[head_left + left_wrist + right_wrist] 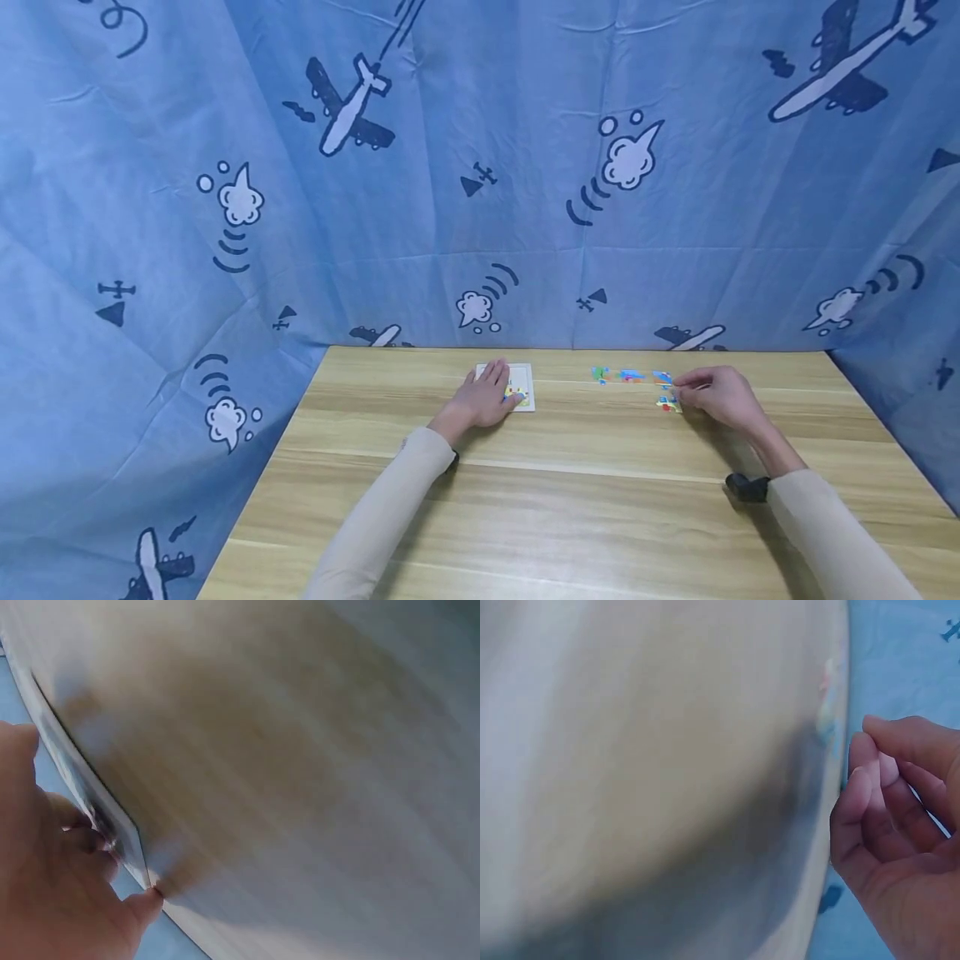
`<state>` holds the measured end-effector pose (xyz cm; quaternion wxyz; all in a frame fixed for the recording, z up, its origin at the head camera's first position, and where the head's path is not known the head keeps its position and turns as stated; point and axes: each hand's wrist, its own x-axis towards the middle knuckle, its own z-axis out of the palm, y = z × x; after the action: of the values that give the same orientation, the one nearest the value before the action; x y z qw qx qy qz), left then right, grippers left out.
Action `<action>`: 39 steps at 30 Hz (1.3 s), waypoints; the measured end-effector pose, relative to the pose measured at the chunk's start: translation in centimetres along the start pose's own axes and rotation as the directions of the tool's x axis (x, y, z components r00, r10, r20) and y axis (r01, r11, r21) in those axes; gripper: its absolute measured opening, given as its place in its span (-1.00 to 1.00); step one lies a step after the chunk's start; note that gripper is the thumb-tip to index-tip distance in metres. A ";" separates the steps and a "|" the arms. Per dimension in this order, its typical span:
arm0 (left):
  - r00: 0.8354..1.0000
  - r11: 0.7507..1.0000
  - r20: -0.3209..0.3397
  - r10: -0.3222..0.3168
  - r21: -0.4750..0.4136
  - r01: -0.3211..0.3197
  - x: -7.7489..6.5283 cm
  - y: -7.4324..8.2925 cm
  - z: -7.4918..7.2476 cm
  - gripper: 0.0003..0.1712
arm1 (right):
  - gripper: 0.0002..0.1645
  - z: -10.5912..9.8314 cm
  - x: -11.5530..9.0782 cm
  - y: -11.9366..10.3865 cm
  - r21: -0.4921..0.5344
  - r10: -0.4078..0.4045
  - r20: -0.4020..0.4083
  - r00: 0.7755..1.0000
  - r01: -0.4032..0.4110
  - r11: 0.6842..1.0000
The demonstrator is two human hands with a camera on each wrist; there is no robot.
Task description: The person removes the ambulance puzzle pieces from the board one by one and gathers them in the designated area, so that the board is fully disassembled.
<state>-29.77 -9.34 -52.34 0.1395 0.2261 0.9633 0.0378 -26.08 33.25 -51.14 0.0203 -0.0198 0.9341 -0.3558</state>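
Resting the left hand on a white-rimmed puzzle board, a person bends the right hand toward loose pieces.
The board lies near the table's far edge, left of a green piece, a blue-and-red piece, a blue-and-orange piece and, nearer, a yellow-and-red piece. The left fingers lie extended, clasping nothing; whether the right fingertips pinch a piece cannot be told. A fumbled pinch could flip one piece or nudge its close neighbour; uneven left-hand pressure could slide the board toward the airplane-print curtain.
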 end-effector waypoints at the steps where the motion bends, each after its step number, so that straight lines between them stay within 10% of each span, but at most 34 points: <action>1: 1.000 1.000 -0.002 0.005 -0.006 -0.005 0.0 0.0 -0.1 -0.11 | -0.59 0.0 0.2 -0.4 0.006 -0.008 -0.007 1.000 0.008 1.000; 13: 0.999 1.000 -0.038 0.011 -0.020 -0.012 -1.3 -1.4 -0.3 -0.06 | -0.66 1.7 2.3 -7.2 0.043 -0.100 0.023 0.995 0.099 0.994; 39: 1.000 0.999 0.013 0.005 0.033 -0.006 -2.0 -2.1 0.2 -0.11 | -0.58 13.0 6.5 -17.7 0.022 -0.283 0.244 0.928 0.287 0.958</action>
<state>-28.92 -12.13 -52.28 0.1418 0.2313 0.9623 0.0205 -31.54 11.08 -49.25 0.0832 -0.1990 0.9142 -0.3432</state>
